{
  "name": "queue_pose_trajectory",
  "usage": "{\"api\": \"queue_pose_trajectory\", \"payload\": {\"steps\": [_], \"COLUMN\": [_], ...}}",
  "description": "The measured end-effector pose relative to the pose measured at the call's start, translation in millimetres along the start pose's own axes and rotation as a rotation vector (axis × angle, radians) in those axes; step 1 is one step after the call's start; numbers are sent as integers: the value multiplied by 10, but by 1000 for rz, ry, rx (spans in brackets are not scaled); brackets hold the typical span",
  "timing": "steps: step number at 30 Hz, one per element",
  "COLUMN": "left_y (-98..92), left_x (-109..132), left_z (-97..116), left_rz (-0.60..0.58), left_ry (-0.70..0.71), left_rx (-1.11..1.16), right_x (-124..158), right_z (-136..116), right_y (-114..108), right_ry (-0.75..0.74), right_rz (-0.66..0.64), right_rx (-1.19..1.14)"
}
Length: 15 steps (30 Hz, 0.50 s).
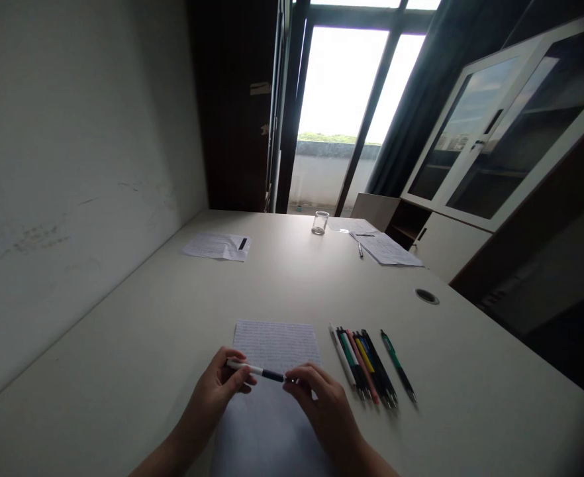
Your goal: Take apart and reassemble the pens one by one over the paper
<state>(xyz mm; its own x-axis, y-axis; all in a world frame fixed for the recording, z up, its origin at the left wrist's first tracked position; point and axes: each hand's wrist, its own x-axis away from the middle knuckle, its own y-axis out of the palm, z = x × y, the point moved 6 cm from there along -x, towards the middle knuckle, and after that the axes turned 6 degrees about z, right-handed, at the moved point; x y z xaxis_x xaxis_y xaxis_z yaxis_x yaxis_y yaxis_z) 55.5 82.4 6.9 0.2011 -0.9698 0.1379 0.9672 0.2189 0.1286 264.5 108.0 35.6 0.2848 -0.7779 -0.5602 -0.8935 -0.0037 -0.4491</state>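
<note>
A white pen with a dark grip (265,373) is held level between my two hands. My left hand (222,384) is closed round its white end. At the other end, the fingertips of my right hand (319,394) pinch the pen's tip. Below the hands lies a sheet of paper (277,338) with rows of writing on its upper part. To the right of my right hand, a row of several pens (364,364) in white, green, pink, yellow, blue and black lies side by side. A green and black pen (398,364) rests slightly apart from them.
A clear glass (320,223) stands near the table's far edge. Papers (389,250) and a pen (360,250) lie at the far right, another paper (217,246) at the far left. A round cable hole (426,296) sits at right. A wall (73,199) borders the left side.
</note>
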Motion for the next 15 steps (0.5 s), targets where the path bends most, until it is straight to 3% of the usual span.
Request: {"api": "queue_pose_trajectory", "payload": {"steps": [9, 15], "left_y": [186, 193], "left_x": [179, 225], "left_z": [-59, -76], "left_rz": [-70, -31], "left_ry": [-19, 8], "left_rx": [224, 259], "right_x": [45, 59], "right_z": [-73, -126], "right_y": [94, 108], "right_ry": [-44, -101], "right_rz": [26, 1], "right_rx": [-50, 15]}}
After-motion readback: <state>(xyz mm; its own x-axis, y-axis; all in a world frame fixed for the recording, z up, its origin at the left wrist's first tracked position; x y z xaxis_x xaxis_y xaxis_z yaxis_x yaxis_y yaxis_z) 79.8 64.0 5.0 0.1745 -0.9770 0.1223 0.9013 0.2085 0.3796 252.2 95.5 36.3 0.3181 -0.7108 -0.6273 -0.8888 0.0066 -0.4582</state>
